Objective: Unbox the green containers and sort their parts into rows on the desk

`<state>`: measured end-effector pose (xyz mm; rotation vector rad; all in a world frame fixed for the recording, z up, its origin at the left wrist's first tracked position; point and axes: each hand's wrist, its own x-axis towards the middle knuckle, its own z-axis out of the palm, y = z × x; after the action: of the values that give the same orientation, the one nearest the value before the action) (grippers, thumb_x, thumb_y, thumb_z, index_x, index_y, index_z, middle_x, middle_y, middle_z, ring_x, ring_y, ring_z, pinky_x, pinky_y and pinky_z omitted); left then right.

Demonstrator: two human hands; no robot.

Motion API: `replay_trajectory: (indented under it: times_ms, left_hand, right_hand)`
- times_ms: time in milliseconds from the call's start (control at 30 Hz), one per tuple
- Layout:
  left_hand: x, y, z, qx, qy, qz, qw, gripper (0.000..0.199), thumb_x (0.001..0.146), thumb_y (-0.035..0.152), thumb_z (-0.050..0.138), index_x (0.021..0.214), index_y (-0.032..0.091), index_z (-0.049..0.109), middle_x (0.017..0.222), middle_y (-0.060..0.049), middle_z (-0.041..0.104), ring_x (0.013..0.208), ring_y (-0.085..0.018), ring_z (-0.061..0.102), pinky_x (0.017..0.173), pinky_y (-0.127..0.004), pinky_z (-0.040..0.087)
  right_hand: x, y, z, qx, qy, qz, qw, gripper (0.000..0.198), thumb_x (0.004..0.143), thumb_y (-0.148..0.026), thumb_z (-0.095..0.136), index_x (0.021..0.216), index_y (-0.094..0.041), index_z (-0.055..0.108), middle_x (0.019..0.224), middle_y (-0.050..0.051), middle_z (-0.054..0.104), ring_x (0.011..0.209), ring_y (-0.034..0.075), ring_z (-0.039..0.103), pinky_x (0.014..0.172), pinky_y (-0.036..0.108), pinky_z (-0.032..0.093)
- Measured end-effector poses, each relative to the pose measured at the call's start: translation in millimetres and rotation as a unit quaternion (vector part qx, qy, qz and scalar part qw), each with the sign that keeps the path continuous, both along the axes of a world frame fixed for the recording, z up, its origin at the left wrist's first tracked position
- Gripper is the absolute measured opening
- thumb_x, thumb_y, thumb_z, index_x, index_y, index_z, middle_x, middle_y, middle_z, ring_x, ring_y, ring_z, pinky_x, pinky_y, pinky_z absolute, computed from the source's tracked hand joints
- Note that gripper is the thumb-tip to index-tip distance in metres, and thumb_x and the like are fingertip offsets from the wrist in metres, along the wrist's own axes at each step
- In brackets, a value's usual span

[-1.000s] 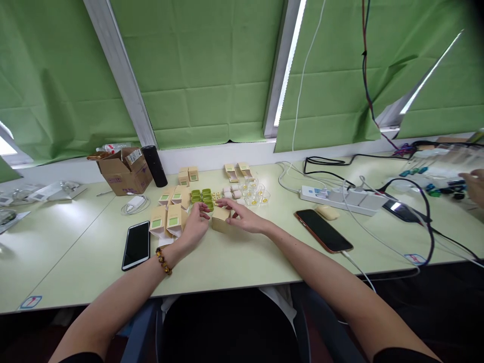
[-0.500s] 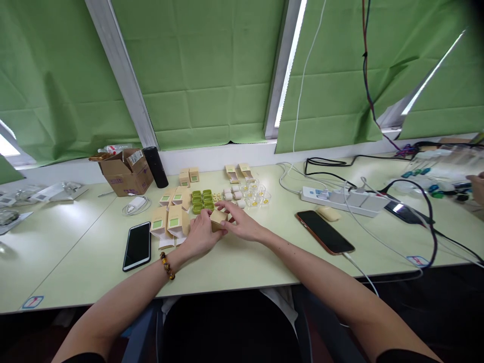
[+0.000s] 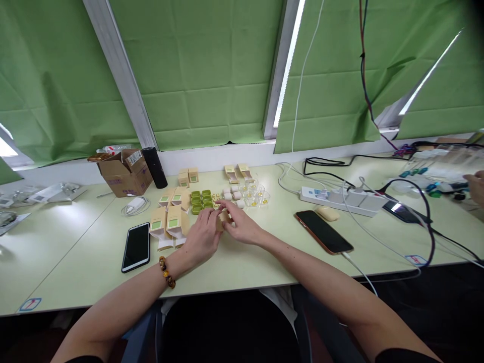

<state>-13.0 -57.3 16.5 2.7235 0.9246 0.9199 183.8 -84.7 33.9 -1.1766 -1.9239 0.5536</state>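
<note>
Between my two hands is a small kraft cardboard box (image 3: 224,220), mostly covered by the fingers. My left hand (image 3: 204,233) is closed on its left side, the back of the hand turned up. From the right, my right hand (image 3: 242,224) grips the same box, fingers curved over its top. Just beyond the hands stand small green square containers (image 3: 196,200) in rows. To their right are tiny yellowish pieces (image 3: 215,197), pale pink-white cylinders (image 3: 236,195) and clear cups with yellow bits (image 3: 251,202). Open cardboard boxes with green windows (image 3: 177,222) stand left of my left hand.
A white-framed phone (image 3: 136,247) lies at left, a second phone (image 3: 323,232) at right beside a power strip (image 3: 342,199) with cables. Behind stand a carton (image 3: 126,176) and a black cylinder (image 3: 154,168). Another person's hand (image 3: 475,186) shows at the right edge.
My left hand has turned over the box, its fingers now reaching across the top, so less of the box shows. The right hand stays on the box.
</note>
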Motion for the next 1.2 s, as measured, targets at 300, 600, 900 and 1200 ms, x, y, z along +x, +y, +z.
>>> replay_trajectory:
  times_ms: [300,600,900,1200]
  left_hand:
    - [-1,4,-4.4,0.023,0.043,0.006,0.999,0.051,0.093,0.015,0.057,0.141,0.023,0.046,0.142,-0.017,0.051,0.137,-0.035,0.05,0.105,-0.054,0.055]
    - [-1,3,-1.5,0.026,0.055,-0.003,0.998,0.04,0.093,0.011,0.052,0.131,0.024,0.05,0.14,-0.015,0.054,0.136,-0.032,0.051,0.105,-0.049,0.055]
    - [2,-2,5.2,0.004,0.058,-0.02,0.998,0.041,0.091,0.009,0.05,0.129,0.024,0.051,0.136,-0.014,0.057,0.138,-0.033,0.05,0.106,-0.05,0.055]
    - [-3,6,0.1,-0.006,0.021,0.0,1.0,0.054,0.092,0.014,0.057,0.143,0.022,0.042,0.145,-0.017,0.051,0.141,-0.035,0.05,0.111,-0.054,0.052]
  right_hand:
    - [1,0,0,0.033,-0.041,-0.01,0.999,0.069,0.085,-0.014,0.057,0.152,-0.023,0.042,0.142,0.016,0.057,0.119,0.03,0.062,0.098,0.051,0.055]
    - [-4,1,-3,0.019,-0.015,-0.034,0.999,0.075,0.077,-0.012,0.061,0.148,-0.022,0.042,0.146,0.018,0.054,0.113,0.029,0.062,0.096,0.049,0.056]
    - [-7,0,-5,-0.006,-0.004,-0.055,0.998,0.073,0.073,-0.012,0.06,0.142,-0.023,0.04,0.138,0.015,0.058,0.077,0.018,0.062,0.083,0.044,0.056]
    - [2,3,-2,0.011,0.047,-0.072,0.996,0.065,0.072,-0.01,0.055,0.132,-0.026,0.04,0.13,0.011,0.061,0.065,0.016,0.054,0.071,0.039,0.053]
